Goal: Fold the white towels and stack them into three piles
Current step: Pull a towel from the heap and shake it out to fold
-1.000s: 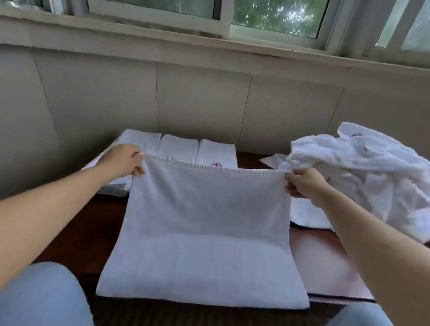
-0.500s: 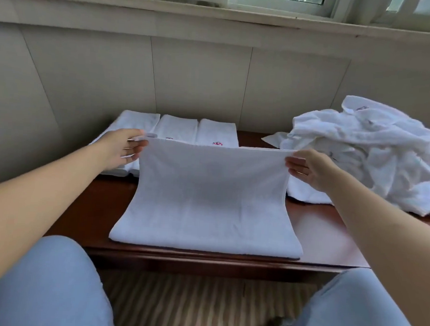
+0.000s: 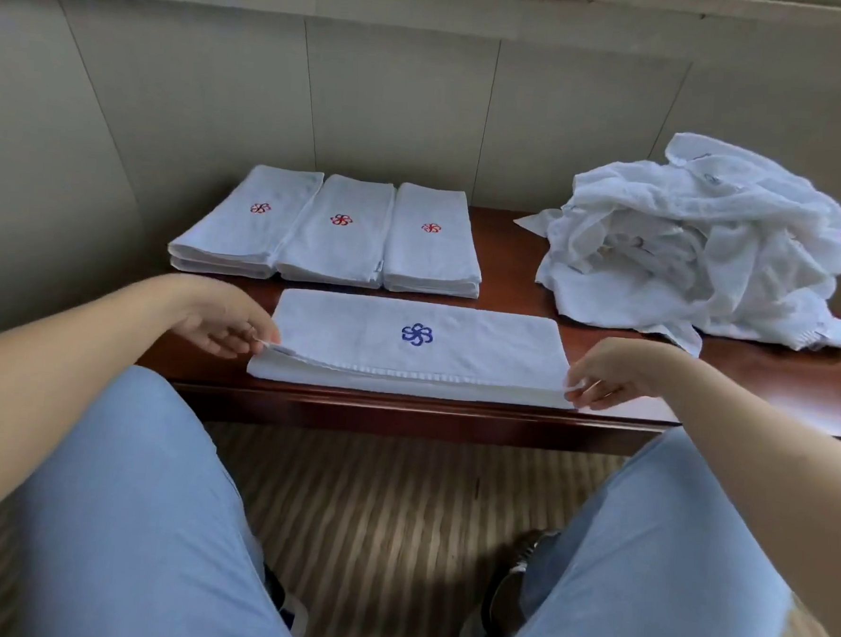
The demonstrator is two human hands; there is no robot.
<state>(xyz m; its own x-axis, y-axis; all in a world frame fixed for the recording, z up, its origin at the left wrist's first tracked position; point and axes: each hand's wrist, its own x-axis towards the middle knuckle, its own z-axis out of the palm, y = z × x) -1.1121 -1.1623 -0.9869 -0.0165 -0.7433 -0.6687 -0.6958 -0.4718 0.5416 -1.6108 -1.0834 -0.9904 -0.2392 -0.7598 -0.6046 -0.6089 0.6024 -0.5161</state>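
Observation:
A white towel with a blue flower emblem [image 3: 414, 348] lies folded into a long strip along the front edge of the dark wooden table [image 3: 511, 255]. My left hand [image 3: 226, 321] pinches the top layer's near left corner. My right hand [image 3: 612, 374] pinches its near right corner. Behind the strip, three piles of folded white towels with red emblems sit side by side: left pile [image 3: 247, 224], middle pile [image 3: 340, 234], right pile [image 3: 430, 242]. A heap of unfolded white towels [image 3: 699, 241] lies at the table's right.
A tiled wall [image 3: 397, 110] rises directly behind the table. My knees in light blue trousers [image 3: 140, 522] fill the foreground, over a striped floor [image 3: 387, 503] with my shoes on it.
Both hands brought the towel's far edge toward me and down onto the near edge, turning the raised sheet into a flat folded strip with the blue emblem on top. The camera tilted downward.

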